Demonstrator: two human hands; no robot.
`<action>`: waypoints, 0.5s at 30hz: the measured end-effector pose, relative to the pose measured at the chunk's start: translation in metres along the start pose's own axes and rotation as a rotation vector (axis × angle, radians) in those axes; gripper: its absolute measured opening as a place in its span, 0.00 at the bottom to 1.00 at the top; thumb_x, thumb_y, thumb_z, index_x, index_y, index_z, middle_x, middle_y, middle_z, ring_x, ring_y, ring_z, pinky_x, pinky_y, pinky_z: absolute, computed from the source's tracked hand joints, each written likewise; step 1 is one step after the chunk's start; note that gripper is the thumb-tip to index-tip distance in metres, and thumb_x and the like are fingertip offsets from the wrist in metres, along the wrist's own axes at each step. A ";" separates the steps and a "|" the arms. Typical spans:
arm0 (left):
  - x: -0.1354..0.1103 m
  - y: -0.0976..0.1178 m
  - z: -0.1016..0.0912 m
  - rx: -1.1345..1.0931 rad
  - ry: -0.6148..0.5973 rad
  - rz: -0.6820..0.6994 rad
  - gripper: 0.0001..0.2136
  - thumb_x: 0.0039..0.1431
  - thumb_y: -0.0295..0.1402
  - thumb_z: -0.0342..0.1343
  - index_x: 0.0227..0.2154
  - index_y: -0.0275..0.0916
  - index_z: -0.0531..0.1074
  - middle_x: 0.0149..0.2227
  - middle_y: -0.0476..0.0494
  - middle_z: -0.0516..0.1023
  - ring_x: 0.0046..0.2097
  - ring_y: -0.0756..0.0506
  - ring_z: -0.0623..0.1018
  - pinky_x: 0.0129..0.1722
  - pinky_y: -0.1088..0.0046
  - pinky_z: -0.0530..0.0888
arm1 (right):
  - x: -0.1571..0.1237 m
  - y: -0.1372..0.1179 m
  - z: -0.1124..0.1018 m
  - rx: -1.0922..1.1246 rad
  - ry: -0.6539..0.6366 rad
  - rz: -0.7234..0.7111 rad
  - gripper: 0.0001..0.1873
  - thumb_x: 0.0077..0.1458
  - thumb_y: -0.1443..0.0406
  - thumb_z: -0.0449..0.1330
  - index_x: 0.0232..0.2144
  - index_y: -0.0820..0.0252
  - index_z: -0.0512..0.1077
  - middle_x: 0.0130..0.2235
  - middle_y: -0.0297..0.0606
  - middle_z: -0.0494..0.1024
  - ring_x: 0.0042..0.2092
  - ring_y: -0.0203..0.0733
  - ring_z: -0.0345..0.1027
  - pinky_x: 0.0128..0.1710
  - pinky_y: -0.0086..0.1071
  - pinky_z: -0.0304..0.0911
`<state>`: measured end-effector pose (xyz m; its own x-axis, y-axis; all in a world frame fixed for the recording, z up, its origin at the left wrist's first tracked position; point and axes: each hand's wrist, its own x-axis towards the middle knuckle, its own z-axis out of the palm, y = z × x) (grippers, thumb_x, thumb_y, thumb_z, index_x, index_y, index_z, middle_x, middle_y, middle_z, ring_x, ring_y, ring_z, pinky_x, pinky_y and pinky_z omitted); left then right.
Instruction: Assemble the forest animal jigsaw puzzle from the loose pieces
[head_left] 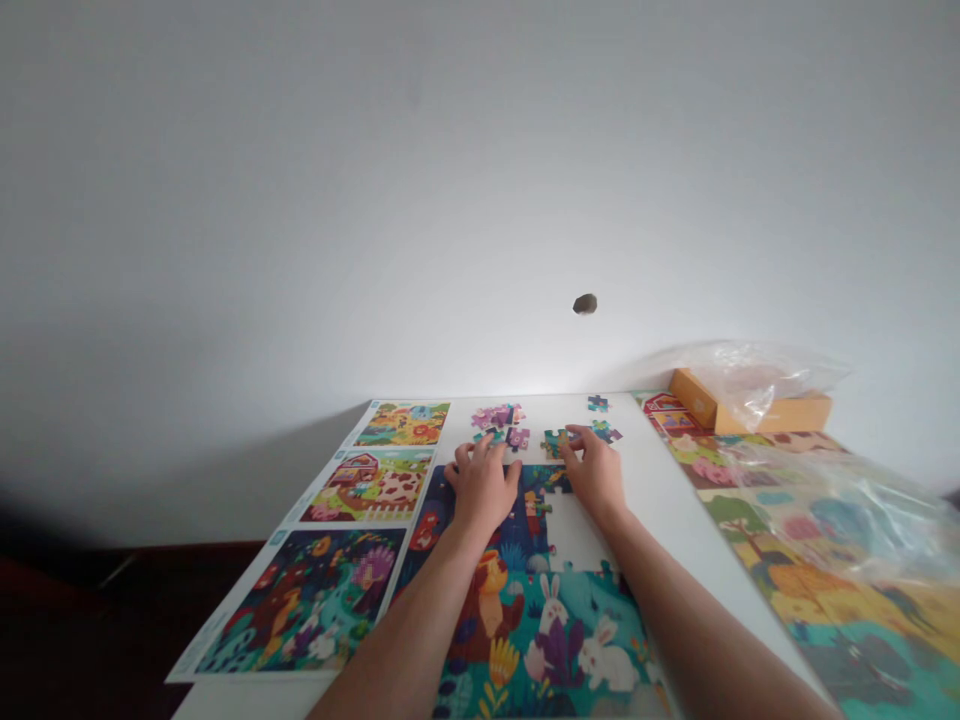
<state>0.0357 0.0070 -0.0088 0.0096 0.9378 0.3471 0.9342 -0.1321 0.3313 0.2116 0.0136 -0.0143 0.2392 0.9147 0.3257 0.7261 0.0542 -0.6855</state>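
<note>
A partly joined jigsaw puzzle (525,615) with rabbits and a dark forest lies in front of me, a white gap (577,535) showing at its upper right. My right hand (598,472) has thumb and index finger on a green and yellow puzzle piece (553,443) just above the puzzle's top edge. Resting over the upper left part of the puzzle, my left hand (484,485) has its fingers spread. Its fingertips reach a teal puzzle piece (489,437); whether they press on it is unclear. Purple loose pieces (493,416) lie just beyond.
More loose pieces (598,403) sit near the wall. To the left is a printed picture sheet (300,600) with three scenes. On the right, an orange box (795,413) and clear plastic bags (847,510) lie over other colourful puzzles (825,600). A wall (450,200) stands behind.
</note>
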 end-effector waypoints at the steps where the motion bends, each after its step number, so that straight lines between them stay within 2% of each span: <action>1: -0.001 0.000 0.001 0.035 -0.020 -0.006 0.15 0.59 0.39 0.54 0.48 0.44 0.74 0.59 0.41 0.69 0.57 0.31 0.64 0.52 0.46 0.62 | 0.001 0.001 0.000 -0.043 0.003 0.032 0.18 0.55 0.66 0.56 0.49 0.55 0.72 0.35 0.34 0.80 0.42 0.43 0.70 0.45 0.35 0.57; 7: -0.002 -0.002 0.003 0.086 -0.063 0.033 0.18 0.59 0.41 0.52 0.51 0.46 0.73 0.61 0.41 0.66 0.58 0.29 0.62 0.52 0.43 0.61 | -0.002 -0.001 -0.002 -0.219 -0.028 0.108 0.17 0.57 0.64 0.56 0.49 0.54 0.71 0.38 0.36 0.80 0.47 0.49 0.67 0.46 0.39 0.53; 12: -0.004 -0.001 0.000 0.068 -0.084 0.099 0.17 0.60 0.42 0.51 0.52 0.52 0.72 0.62 0.44 0.66 0.59 0.28 0.60 0.52 0.39 0.59 | -0.002 -0.003 -0.004 -0.273 -0.035 0.133 0.17 0.58 0.62 0.55 0.50 0.54 0.71 0.43 0.38 0.78 0.48 0.49 0.65 0.46 0.40 0.52; 15: -0.004 -0.001 -0.001 0.051 -0.107 0.132 0.17 0.61 0.41 0.50 0.52 0.52 0.71 0.60 0.43 0.68 0.60 0.28 0.59 0.53 0.38 0.57 | -0.001 -0.002 -0.003 -0.275 -0.046 0.135 0.17 0.59 0.62 0.56 0.50 0.54 0.70 0.43 0.39 0.78 0.49 0.49 0.65 0.46 0.40 0.51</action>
<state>0.0347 0.0030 -0.0100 0.1682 0.9426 0.2885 0.9393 -0.2421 0.2433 0.2116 0.0108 -0.0109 0.3203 0.9239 0.2095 0.8386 -0.1737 -0.5162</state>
